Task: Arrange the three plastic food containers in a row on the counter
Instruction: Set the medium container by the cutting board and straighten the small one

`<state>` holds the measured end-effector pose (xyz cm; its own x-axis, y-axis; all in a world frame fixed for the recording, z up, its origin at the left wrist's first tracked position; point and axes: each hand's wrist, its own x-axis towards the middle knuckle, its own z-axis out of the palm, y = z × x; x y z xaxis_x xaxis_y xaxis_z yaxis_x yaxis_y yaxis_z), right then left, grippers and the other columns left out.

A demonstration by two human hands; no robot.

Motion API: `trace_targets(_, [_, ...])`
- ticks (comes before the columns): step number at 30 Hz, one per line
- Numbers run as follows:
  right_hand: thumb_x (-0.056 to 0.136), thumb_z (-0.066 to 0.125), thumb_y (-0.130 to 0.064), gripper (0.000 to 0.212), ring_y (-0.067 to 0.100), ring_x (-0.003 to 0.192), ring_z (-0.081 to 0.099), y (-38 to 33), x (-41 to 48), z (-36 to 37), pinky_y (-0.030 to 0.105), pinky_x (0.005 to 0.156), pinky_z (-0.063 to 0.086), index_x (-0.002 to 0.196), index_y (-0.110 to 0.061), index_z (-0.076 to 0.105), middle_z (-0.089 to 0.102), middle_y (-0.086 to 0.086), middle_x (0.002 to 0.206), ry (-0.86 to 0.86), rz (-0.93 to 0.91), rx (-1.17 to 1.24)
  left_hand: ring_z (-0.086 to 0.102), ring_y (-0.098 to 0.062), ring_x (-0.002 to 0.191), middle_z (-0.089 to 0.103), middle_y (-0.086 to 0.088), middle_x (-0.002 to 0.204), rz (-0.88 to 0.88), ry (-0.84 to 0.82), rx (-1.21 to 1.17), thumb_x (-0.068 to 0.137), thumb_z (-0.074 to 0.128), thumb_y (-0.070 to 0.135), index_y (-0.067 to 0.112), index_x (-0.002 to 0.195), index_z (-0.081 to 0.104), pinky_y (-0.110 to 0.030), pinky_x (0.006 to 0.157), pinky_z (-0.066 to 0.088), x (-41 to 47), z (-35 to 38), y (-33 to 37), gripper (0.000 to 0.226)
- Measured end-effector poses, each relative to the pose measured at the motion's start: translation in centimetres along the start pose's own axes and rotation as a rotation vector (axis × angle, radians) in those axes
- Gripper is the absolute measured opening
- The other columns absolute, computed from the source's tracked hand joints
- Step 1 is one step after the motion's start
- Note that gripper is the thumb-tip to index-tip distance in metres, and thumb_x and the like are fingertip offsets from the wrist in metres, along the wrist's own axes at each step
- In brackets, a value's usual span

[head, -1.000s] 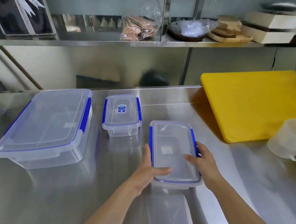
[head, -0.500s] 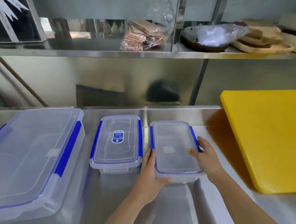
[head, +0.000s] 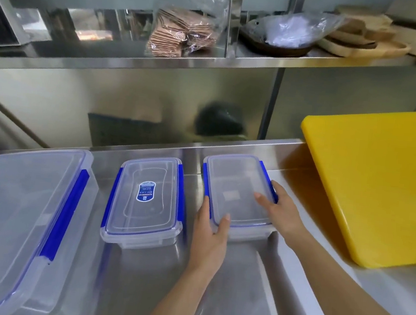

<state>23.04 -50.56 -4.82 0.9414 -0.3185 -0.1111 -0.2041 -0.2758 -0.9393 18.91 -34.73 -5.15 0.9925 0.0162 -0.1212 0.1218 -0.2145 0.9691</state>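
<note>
Left hand point(head: 210, 230) curled round the near left corner of the right box point(head: 236, 191), thumb up on the lid, fingers point(head: 205, 208) along the blue side clip. Right hand point(head: 279, 211) cupped on the right side of the same box, thumb lying on the lid, other fingers down over the edge. Both holding, not squeezing hard by the look of it.

Pushed back from the near part of the table point(head: 234, 288) a second ago, up toward the back wall. Now sitting just beside the middle box point(head: 146, 199), a thin strip of steel between the two. Back edge a bit further away than the middle box's back edge, so not quite level yet.

Big box point(head: 16, 214) on the left, near the middle one. Yellow board point(head: 379, 180) off to the right, apart from the hands.

Three in a line now, left to right: big, middle, right. Row looks almost done. Maybe a small pull toward the body to even things up, then hands off
</note>
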Motion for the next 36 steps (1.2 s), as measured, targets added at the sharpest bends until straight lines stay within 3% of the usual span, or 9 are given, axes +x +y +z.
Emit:
trace_targets(6, [0.082, 0.063, -0.037, 0.048, 0.019, 0.09, 0.061, 0.8, 0.9, -5.2, 0.027, 0.07, 0.048, 0.123, -0.016, 0.05, 0.063, 0.004, 0.111, 0.067, 0.04, -0.031, 0.032, -0.014, 0.137, 0.027, 0.0, 0.151, 0.017, -0.094, 0.049, 0.093, 0.052, 0.03, 0.022, 0.148, 0.02, -0.026, 0.112, 0.027, 0.2, 4.6, 1.8, 0.064])
trace_targets(14, [0.084, 0.06, -0.039, 0.024, 0.005, 0.074, 0.058, 1.7, 1.8, -9.4, 0.018, 0.056, 0.04, 0.103, -0.026, 0.053, 0.064, -0.001, 0.093, 0.126, 0.003, -0.176, 0.035, -0.016, 0.134, 0.022, -0.001, 0.153, 0.037, -0.137, 0.137, 0.094, 0.048, 0.032, 0.018, 0.148, 0.018, -0.019, 0.102, 0.027, 0.4, 9.0, 2.7, 0.063])
trace_targets(20, [0.089, 0.053, -0.031, 0.042, 0.038, 0.097, 0.054, 0.0, 0.5, -9.5, 0.043, 0.077, 0.045, 0.122, -0.006, 0.046, 0.059, 0.021, 0.11, 0.24, -0.047, -0.643, 0.011, -0.02, 0.145, 0.007, -0.006, 0.159, 0.099, -0.213, 0.329, 0.094, 0.047, 0.033, 0.016, 0.149, 0.014, -0.03, 0.115, 0.015, 0.3, 8.0, 4.7, 0.065])
trace_targets(22, [0.087, 0.054, -0.021, 0.042, 0.043, 0.1, 0.051, -1.5, 0.2, -8.3, 0.047, 0.08, 0.041, 0.122, 0.0, 0.047, 0.057, 0.028, 0.111, 0.397, -0.177, -0.77, 0.008, -0.014, 0.145, 0.013, 0.001, 0.159, 0.24, -0.138, 0.363, 0.093, 0.048, 0.038, 0.022, 0.146, 0.026, -0.029, 0.115, 0.016, 0.2, 4.7, 5.3, 0.059])
trace_targets(24, [0.087, 0.055, -0.019, 0.041, 0.042, 0.102, 0.051, -3.0, -0.7, -6.0, 0.047, 0.085, 0.041, 0.122, 0.001, 0.048, 0.058, 0.028, 0.112, 0.441, -0.268, -0.761, 0.029, -0.015, 0.138, 0.039, 0.002, 0.148, 0.428, 0.08, 0.404, 0.092, 0.049, 0.037, 0.021, 0.134, 0.046, -0.029, 0.109, 0.026, 0.4, -0.2, 6.0, 0.046])
trace_targets(26, [0.089, 0.053, -0.024, 0.038, 0.036, 0.105, 0.053, -6.0, -1.8, 2.1, 0.043, 0.089, 0.044, 0.121, -0.003, 0.05, 0.059, 0.022, 0.115, 0.279, -0.392, -0.631, 0.051, -0.024, 0.12, 0.059, -0.005, 0.127, 0.456, 0.439, 0.489, 0.091, 0.051, 0.031, 0.015, 0.119, 0.057, -0.034, 0.098, 0.04, 1.9, -10.4, 4.6, 0.034])
trace_targets(28, [0.089, 0.053, -0.027, 0.039, 0.029, 0.11, 0.052, -6.7, -2.8, 6.1, 0.041, 0.093, 0.043, 0.123, -0.008, 0.05, 0.057, 0.015, 0.121, 0.121, -0.381, -0.477, 0.056, -0.028, 0.112, 0.062, -0.01, 0.123, 0.263, 0.536, 0.552, 0.091, 0.053, 0.032, 0.014, 0.12, 0.055, -0.04, 0.092, 0.047, 3.9, -15.4, 2.8, 0.034])
trace_targets(32, [0.087, 0.053, -0.041, 0.051, 0.02, 0.122, 0.048, -6.5, -4.6, 12.2, 0.035, 0.1, 0.04, 0.133, -0.021, 0.041, 0.048, 0.003, 0.135, -0.181, -0.168, -0.174, 0.052, -0.032, 0.121, 0.05, -0.009, 0.139, -0.172, 0.375, 0.498, 0.084, 0.053, 0.055, 0.022, 0.138, 0.035, -0.051, 0.098, 0.047, 4.6, -18.7, -1.9, 0.066])
trace_targets(36, [0.086, 0.054, -0.044, 0.058, 0.021, 0.118, 0.051, -5.9, -5.8, 15.1, 0.044, 0.101, 0.044, 0.137, -0.028, 0.032, 0.047, 0.005, 0.135, -0.346, -0.087, -0.046, 0.059, -0.019, 0.105, 0.058, -0.001, 0.127, -0.261, 0.22, 0.054, 0.083, 0.056, 0.054, 0.036, 0.133, 0.038, -0.038, 0.082, 0.052, 3.9, -17.3, -3.9, 0.056])
